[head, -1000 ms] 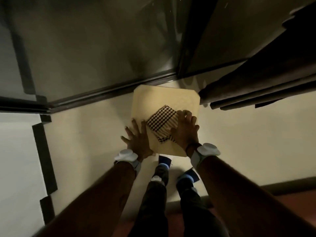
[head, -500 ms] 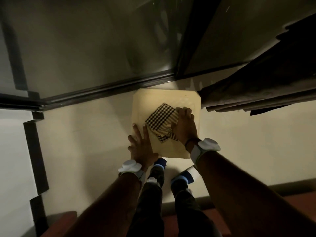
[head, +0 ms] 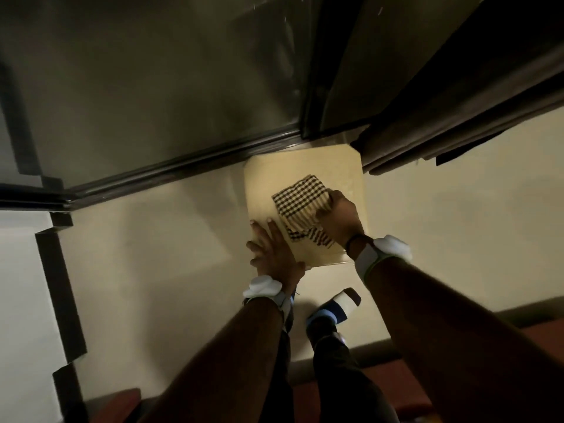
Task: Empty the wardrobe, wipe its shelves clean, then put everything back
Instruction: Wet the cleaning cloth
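A tan square board [head: 305, 166] lies flat on the pale floor in front of the dark wardrobe [head: 152, 87]. A brown-and-white checkered cloth [head: 300, 198] lies crumpled on the board's middle. My right hand [head: 340, 219] is on the cloth's right side, with its fingers curled into the fabric. My left hand [head: 274, 251] rests flat on the board's near-left corner, fingers straight and spread.
Dark hanging fabric [head: 457, 117] reaches down to the board's far-right corner. My feet in blue-and-white slippers [head: 332, 309] stand just behind the board. A red-brown rug [head: 381, 386] runs along the bottom. A black stepped strip [head: 58, 285] marks the floor at the left.
My right hand's fingers have curled into the cloth, where they lay flatter before. My left hand has slid back toward the board's near-left corner.
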A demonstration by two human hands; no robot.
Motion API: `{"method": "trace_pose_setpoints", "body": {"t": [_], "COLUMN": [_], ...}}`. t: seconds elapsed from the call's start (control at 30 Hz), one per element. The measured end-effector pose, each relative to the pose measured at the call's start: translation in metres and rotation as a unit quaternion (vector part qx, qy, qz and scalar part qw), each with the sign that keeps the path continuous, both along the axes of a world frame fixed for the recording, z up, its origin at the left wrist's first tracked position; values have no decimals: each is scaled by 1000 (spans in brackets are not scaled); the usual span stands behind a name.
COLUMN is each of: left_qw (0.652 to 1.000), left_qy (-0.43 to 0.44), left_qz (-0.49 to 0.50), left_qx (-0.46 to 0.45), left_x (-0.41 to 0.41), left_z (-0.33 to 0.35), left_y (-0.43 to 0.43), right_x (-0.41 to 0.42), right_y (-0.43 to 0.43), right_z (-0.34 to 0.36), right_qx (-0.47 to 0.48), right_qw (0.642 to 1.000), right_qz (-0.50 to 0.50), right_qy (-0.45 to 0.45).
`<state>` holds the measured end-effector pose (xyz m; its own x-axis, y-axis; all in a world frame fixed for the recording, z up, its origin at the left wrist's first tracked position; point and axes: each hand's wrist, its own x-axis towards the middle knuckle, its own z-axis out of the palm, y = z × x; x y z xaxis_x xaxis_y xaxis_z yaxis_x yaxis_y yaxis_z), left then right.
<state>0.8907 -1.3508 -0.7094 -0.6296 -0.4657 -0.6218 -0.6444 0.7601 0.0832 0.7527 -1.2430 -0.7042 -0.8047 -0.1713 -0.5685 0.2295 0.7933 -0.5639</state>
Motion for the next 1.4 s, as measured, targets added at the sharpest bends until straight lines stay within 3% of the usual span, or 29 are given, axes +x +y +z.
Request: {"method": "trace_pose_setpoints", "body": {"t": [0.23,0.37,0.47,0.6,0.7,0.93,1.07,1.4], "left_qw": [996,979,922,841,829,826,838,849], "left_qy": [-65,-30,4,-41,-43,-29,-41,-75], "left_qz": [-9,46,166,251,205,87,-1,-147], "left_qx": [57,195,348,478,519,557,544,503], "left_x": [-23,-48,-66,-81,-86,-101,-101,-90], "left_z": [47,102,176,231,268,306,324,343], "left_y": [-5,-15,-4,27,68,158,241,361], "right_x": [12,34,49,68,85,108,133,182], "right_y": [42,64,82,108,143,233,310,390], "right_z": [57,107,180,244,282,314,324,318], "right_qx": [-53,-112,-184,-274,-327,-359,-371,-364], "right_qw": [987,965,938,892,854,824,796,703], "right_qz": [-150,-229,-287,-351,-398,-438,-478,-602], "right_qy": [-36,-68,-63,-80,-76,-31,24,106]}}
